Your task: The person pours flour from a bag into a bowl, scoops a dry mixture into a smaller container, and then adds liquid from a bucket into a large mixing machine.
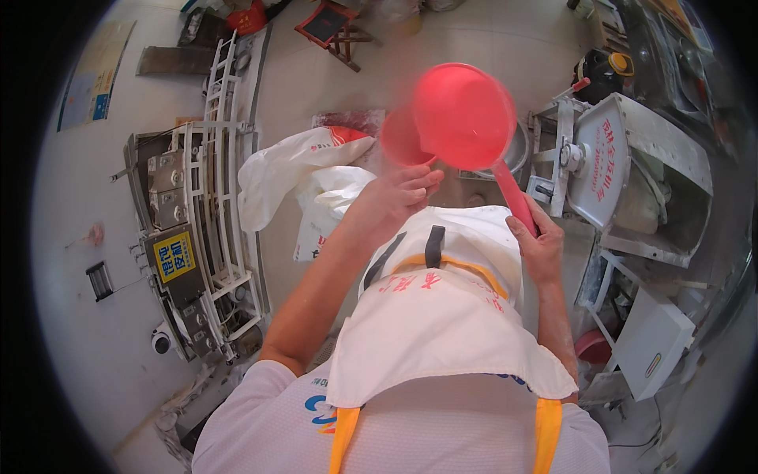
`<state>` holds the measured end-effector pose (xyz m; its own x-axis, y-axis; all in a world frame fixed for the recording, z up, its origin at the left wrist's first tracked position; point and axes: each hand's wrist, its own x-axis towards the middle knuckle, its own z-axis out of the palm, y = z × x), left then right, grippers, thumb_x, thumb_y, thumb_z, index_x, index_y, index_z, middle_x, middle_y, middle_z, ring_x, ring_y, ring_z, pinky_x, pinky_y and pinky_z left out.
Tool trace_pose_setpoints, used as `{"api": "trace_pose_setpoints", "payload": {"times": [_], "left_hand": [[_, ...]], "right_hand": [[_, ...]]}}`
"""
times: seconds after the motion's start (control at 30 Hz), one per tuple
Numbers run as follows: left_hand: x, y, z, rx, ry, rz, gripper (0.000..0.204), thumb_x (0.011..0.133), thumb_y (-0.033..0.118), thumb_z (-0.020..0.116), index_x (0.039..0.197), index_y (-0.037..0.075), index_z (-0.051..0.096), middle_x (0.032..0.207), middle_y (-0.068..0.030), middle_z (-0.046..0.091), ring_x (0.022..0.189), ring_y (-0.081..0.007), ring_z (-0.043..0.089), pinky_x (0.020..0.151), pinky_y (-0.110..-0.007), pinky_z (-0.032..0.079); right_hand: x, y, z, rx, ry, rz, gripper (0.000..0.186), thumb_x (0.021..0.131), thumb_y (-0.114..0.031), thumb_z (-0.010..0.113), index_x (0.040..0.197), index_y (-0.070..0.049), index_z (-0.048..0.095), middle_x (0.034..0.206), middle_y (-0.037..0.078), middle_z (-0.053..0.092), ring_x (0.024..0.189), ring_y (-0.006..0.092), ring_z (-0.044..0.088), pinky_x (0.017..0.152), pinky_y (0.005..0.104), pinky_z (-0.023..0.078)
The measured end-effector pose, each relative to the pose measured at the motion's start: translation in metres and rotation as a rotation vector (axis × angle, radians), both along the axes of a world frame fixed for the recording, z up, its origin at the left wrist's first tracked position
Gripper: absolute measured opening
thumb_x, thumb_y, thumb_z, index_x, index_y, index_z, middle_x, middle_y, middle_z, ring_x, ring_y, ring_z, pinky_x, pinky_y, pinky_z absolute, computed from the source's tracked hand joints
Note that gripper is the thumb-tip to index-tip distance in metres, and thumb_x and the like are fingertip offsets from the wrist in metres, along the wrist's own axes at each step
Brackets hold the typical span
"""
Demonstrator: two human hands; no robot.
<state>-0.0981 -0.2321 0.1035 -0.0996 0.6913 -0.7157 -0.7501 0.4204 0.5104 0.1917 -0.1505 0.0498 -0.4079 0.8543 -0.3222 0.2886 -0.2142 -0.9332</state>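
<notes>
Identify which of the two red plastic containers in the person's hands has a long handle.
The larger red plastic scoop, held in the right hand by its long straight handle. The smaller red plastic cup at the left hand shows no handle.

looking down i see my right hand (539, 246) gripping the handle of a red ladle-shaped scoop (463, 115), its bowl blurred. my left hand (397, 195) touches a smaller red bowl (401, 141) just beside it. white sacks (304, 178) lie on the floor (442, 43) left of my white apron (442, 316).
</notes>
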Motion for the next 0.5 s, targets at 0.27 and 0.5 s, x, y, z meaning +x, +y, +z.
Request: {"api": "trace_pose_setpoints", "payload": {"times": [0.27,0.5], "left_hand": [[-0.015,-0.079,-0.100,-0.179,0.315,0.002,0.032,0.091,0.011,0.082,0.118,-0.002,0.072,0.108,-0.0112,0.074,0.098,-0.0209,0.073,0.087,-0.033,0.059],[-0.047,-0.211,-0.194,-0.534,0.465,0.154,0.022,0.086,0.001,0.082,0.103,-0.009,0.073,0.097,-0.0164,0.076,0.082,-0.0238,0.076,0.073,-0.032,0.065]], "right_hand": [[0.011,0.005,-0.035,0.164,-0.088,0.014,0.049,0.090,-0.016,0.077,0.137,-0.005,0.068,0.098,0.007,0.076,0.089,0.0116,0.068,0.085,0.0319,0.056],[0.022,0.008,-0.063,-0.146,0.058,-0.168,0.043,0.094,-0.016,0.077,0.135,-0.005,0.070,0.070,-0.005,0.058,0.051,0.0039,0.048,0.044,0.0229,0.035]]}}
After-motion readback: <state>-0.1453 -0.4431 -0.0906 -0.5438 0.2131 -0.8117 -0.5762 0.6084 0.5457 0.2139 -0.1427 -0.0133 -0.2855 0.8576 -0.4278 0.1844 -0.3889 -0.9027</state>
